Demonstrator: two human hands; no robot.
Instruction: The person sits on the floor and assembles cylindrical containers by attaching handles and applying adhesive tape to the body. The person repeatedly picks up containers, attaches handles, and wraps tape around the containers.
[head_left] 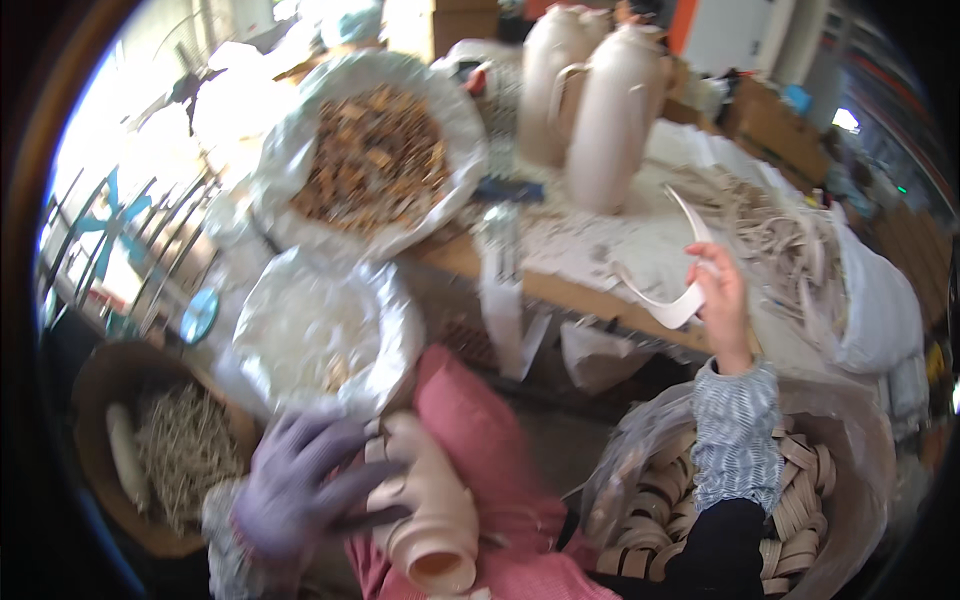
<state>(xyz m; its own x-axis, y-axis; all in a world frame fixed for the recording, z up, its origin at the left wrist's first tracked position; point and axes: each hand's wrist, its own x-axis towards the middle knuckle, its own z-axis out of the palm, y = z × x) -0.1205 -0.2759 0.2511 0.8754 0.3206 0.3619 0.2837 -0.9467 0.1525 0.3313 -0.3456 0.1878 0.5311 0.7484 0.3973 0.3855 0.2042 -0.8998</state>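
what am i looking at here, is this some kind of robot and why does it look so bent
No robot here: these are a person's own hands. The single picture comes from a wide fisheye camera worn on the head, looking down, so straight edges bend toward the dark rim.

The left hand, in a purple-grey glove, is spread over a pale container lying on pink cloth. The bare right hand is raised, holding a curved pale strip.

On the table stand tall pale jugs, with a heap of strips toward the right. At lower right, a plastic bag holds curved pieces.
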